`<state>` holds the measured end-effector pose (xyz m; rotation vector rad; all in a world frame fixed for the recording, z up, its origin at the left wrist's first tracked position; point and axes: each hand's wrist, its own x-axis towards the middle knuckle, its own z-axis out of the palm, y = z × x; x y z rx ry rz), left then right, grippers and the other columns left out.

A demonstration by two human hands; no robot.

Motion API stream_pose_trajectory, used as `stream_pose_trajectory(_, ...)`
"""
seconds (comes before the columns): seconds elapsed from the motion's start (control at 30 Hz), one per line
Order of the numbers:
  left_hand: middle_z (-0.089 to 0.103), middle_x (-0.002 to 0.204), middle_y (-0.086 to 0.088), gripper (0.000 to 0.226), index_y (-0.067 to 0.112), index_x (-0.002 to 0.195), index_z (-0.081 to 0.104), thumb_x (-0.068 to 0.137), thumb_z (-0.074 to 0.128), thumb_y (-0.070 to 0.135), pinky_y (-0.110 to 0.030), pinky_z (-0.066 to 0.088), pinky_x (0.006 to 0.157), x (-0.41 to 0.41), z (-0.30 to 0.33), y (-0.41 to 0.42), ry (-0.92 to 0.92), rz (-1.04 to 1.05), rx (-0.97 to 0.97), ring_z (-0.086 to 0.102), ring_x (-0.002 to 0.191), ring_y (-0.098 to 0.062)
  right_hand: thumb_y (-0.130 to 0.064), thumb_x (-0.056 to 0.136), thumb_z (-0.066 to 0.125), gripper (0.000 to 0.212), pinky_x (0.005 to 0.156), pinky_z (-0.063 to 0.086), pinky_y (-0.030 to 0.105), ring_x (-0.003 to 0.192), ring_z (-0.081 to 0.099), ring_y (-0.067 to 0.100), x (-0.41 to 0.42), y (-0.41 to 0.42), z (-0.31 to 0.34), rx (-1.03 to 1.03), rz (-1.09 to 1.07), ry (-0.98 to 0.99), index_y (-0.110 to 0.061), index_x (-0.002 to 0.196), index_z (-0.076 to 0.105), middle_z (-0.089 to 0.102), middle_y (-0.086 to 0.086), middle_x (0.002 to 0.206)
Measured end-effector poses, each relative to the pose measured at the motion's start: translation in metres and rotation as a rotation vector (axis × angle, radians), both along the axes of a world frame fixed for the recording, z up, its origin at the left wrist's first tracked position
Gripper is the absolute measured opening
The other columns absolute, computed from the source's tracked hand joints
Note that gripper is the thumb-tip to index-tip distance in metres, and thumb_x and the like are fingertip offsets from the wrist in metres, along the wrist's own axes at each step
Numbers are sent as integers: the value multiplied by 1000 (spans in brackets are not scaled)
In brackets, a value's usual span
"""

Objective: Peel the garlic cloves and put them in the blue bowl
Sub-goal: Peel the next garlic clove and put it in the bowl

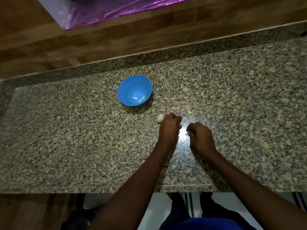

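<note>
Left hand (169,127) grips the garlic (160,120) mid-desk; right hand (199,133) pinches a small, light, slippery clove (187,134), best held at its ends. Bowl (126,87) holds three.

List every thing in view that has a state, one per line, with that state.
blue bowl: upright on the counter, three peeled cloves inside.
garlic bulb: on the counter, partly hidden behind the left hand.
left hand: fingers curled; what it holds is hidden.
right hand: fingers curled, pinching a small pale piece.
loose peel: lying on the counter.
</note>
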<state>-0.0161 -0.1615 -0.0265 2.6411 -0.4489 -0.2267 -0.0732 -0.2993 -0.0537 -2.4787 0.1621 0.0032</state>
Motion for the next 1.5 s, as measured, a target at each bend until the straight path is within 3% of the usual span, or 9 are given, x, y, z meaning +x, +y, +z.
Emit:
stream_pose_trajectory(0.1, 59, 101, -9, 20, 2, 107, 66, 100, 51, 14, -9, 37, 65, -6, -1, 7, -116, 101, -40, 46, 82, -4, 4, 77, 63, 16, 57, 46, 39, 61, 52, 24, 1, 0, 3, -34, -1, 28, -11, 73, 59, 52, 4, 71)
stream_pose_trajectory(0.3, 57, 92, -8, 6, 6, 92, 64, 92, 58, 6, -30, 36, 63, -20, 2, -1, -73, 44, -61, 47, 80, -14, 9, 76, 56, 21, 54, 41, 38, 58, 47, 21, -4, 1, 9, -84, 18, 71, -11, 70, 54, 46, 2, 70)
stream_pose_trajectory(0.53, 60, 92, -9, 4, 6, 92, 65, 89, 63, 6, -36, 40, 67, -50, -26, 14, -173, -89, 27, 51, 84, -23, -22, 84, 76, 20, 64, 43, 34, 74, 53, 25, -6, 2, 10, -61, 74, 106, -10, 87, 62, 54, 5, 85)
stream_pose_trajectory(0.77, 68, 105, -12, 24, 3, 113, 73, 92, 63, -3, -6, 37, 75, -5, 12, 8, -62, 162, -247, 61, 93, -16, 17, 67, 53, 22, 55, 39, 43, 64, 49, 27, -3, 9, 19, -68, 69, 63, -5, 71, 53, 49, 8, 70)
stream_pose_trajectory(0.9, 65, 121, -16, 32, 6, 123, 70, 93, 61, -1, -32, 48, 93, 52, 16, -6, -43, 36, -108, 63, 109, -28, 14, 74, 51, 17, 59, 41, 42, 65, 51, 29, -1, 6, 15, 1, 19, 48, -3, 74, 56, 54, 11, 74)
stream_pose_trajectory(1.03, 58, 135, -15, 36, 10, 132, 64, 97, 58, 14, -36, 45, 97, 84, 9, -29, -76, -269, 122, 56, 119, -31, 10, 78, 55, 15, 62, 43, 41, 66, 54, 29, 0, 4, 9, 35, -14, 33, -4, 74, 59, 56, 10, 75)
stream_pose_trajectory(1.2, 61, 98, 6, 36, 4, 121, 66, 91, 57, 21, -15, 50, 68, 85, -12, -24, -68, -238, 179, 60, 74, -3, 7, 77, 58, 18, 60, 41, 33, 67, 58, 22, 2, -1, 4, 86, -72, 65, -10, 75, 63, 62, 4, 76)
stream_pose_trajectory(1.33, 64, 104, -15, 17, 0, 98, 69, 93, 54, 6, -38, 49, 83, 61, -11, 6, -86, -186, 203, 57, 99, -31, 8, 77, 57, 21, 57, 40, 27, 64, 56, 16, 3, -3, 3, 122, -77, 69, -12, 73, 63, 60, 0, 71)
stream_pose_trajectory(1.5, 60, 94, -14, 9, 5, 91, 65, 88, 59, 10, -34, 37, 61, 38, -3, 24, -130, -213, 238, 59, 86, -31, 8, 77, 58, 23, 59, 48, 33, 62, 57, 16, 4, -3, 2, 113, -90, 52, -14, 72, 64, 62, 0, 69)
